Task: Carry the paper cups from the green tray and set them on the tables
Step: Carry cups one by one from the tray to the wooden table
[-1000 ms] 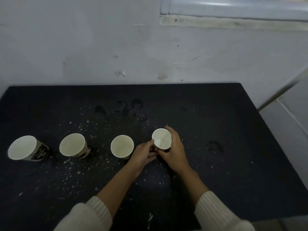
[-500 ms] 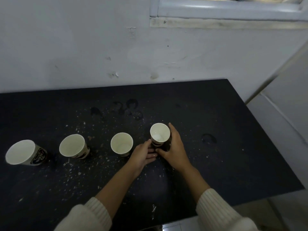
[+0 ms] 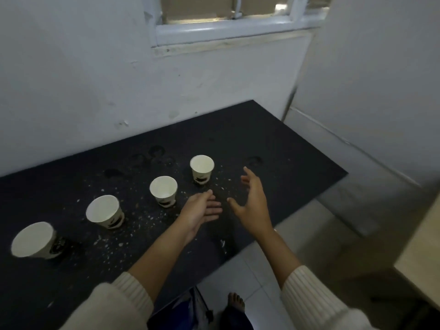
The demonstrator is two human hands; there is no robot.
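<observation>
paper cups [image 3: 202,163] [image 3: 163,186] [image 3: 102,209] [image 3: 32,239]: 4; table [image 3: 273,144]: 1; grips [image 3: 202,208] [image 3: 252,203]: 2; window [image 3: 226,32]: 1

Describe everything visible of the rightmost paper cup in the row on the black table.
The rightmost paper cup is white, with a round open mouth, a pale inside that looks empty and a dark printed mark low on its wall. It stands upright on the speckled black table, at the right end of its row. Only the table touches it: the left hand and right hand hover open nearby, apart from it.

Dark prints on the paper cups [image 3: 202,168] are unreadable
</observation>
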